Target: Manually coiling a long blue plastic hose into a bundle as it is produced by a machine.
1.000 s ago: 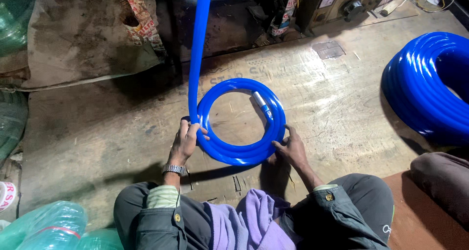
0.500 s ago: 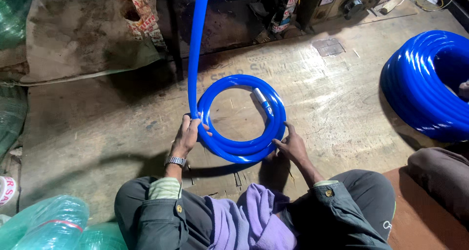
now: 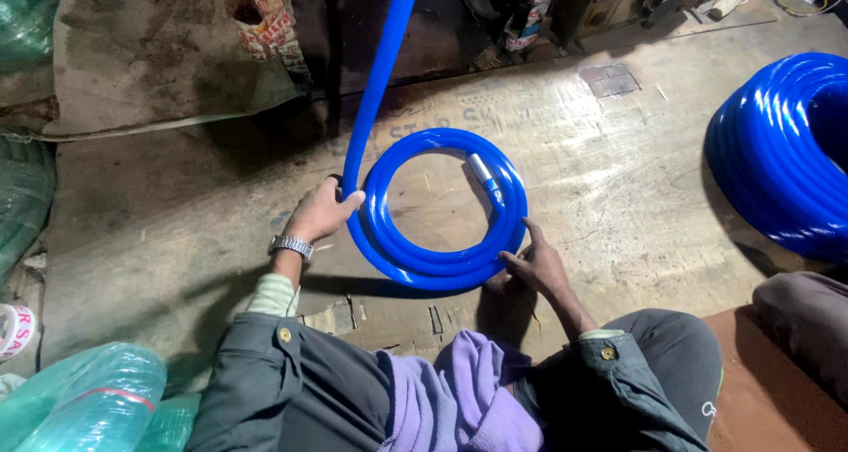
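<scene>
A blue hose [image 3: 424, 267] lies in a small coil on the wooden floor in front of me. Its free length runs up from the coil's left side to the top of the view. A short silver fitting [image 3: 482, 171] caps the inner end, at the coil's upper right. My left hand [image 3: 322, 212] grips the hose on the left, where the straight length meets the coil; a metal watch is on that wrist. My right hand [image 3: 534, 265] presses its fingers against the coil's lower right edge.
A large finished coil of blue hose [image 3: 782, 152] lies at the right. Clear green hose coils [image 3: 88, 403] sit at the bottom left. Dark machinery and a brown tarp [image 3: 159, 55] line the far side. A purple cloth [image 3: 459, 395] lies on my lap.
The coil has turned a little and its loops sit tighter. My right hand has shifted slightly along the lower right edge; my left hand keeps its grip.
</scene>
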